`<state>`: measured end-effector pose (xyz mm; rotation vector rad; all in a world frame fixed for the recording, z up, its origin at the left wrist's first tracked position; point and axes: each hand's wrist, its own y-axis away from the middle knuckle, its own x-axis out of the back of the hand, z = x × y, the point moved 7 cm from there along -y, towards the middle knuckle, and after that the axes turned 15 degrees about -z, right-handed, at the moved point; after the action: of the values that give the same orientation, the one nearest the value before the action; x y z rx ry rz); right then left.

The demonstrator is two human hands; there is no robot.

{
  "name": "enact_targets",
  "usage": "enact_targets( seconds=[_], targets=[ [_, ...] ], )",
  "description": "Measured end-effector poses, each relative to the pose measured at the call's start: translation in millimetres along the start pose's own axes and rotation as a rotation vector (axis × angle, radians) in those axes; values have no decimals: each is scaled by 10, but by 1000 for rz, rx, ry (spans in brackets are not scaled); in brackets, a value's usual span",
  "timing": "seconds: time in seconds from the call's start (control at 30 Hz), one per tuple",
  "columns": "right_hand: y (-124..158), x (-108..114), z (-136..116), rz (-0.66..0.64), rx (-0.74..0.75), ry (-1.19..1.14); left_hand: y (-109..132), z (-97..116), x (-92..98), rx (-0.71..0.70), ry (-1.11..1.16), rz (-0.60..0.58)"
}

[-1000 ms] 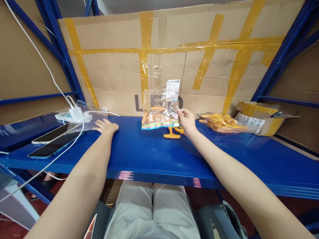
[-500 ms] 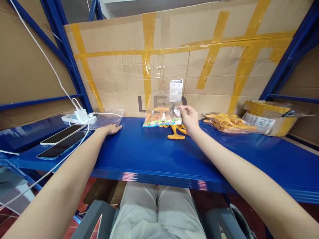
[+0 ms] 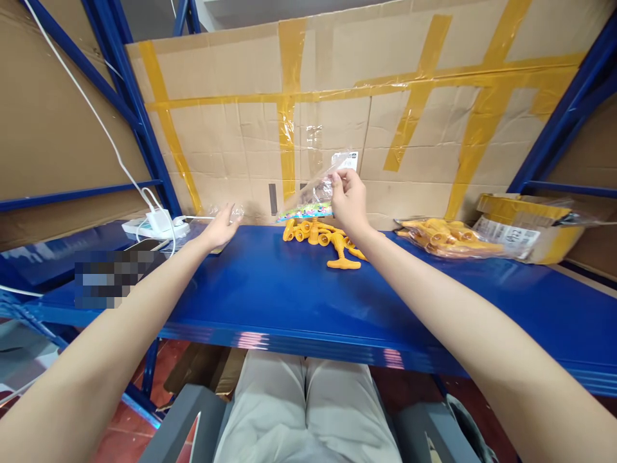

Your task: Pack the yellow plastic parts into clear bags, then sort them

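Observation:
My right hand (image 3: 350,199) pinches a clear plastic bag (image 3: 315,193) by its side and holds it up, slanted, over the shelf. The bag has a colourful printed strip along its lower edge and a white label (image 3: 345,160) behind my fingers. Below it lies a loose cluster of orange plastic pieces (image 3: 313,233), several with round sockets and one a T-shaped piece (image 3: 343,256) in front. My left hand (image 3: 222,228) is raised a little at the left, fingers stretched out. Just behind its fingers is another clear plastic bag (image 3: 237,211); whether they touch it I cannot tell.
On the blue shelf (image 3: 270,296), a clear bag of orange pieces (image 3: 441,238) lies at the right beside a taped cardboard box (image 3: 547,238). At the left are a white power strip (image 3: 137,227) with cables and a pixelated patch. A large cardboard sheet (image 3: 231,148) stands behind.
My right hand has lifted the bag's side and tilted it, uncovering more orange pieces. My left hand has risen from the shelf, fingers now pointing upward.

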<state>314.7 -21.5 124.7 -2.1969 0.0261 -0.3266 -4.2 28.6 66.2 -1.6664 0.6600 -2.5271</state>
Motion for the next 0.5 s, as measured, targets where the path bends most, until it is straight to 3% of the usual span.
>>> enact_targets(
  seconds=[0.07, 0.17, 0.23, 0.33, 0.5],
  targets=[
    [-42, -90, -69, -21, 55, 88, 130, 470, 110, -236, -58, 125],
    [-73, -240, -190, -49, 119, 187, 389, 1172, 74, -522, -235, 163],
    [-72, -336, -307, -59, 171, 218, 497, 1493, -4, -616, -326, 171],
    [-45, -444, -480, -64, 250, 200, 468, 1656, -70, -593, -371, 226],
    [-24, -567, -432, -145, 244, 116, 251, 1524, -121, -495, -402, 272]
  ],
)
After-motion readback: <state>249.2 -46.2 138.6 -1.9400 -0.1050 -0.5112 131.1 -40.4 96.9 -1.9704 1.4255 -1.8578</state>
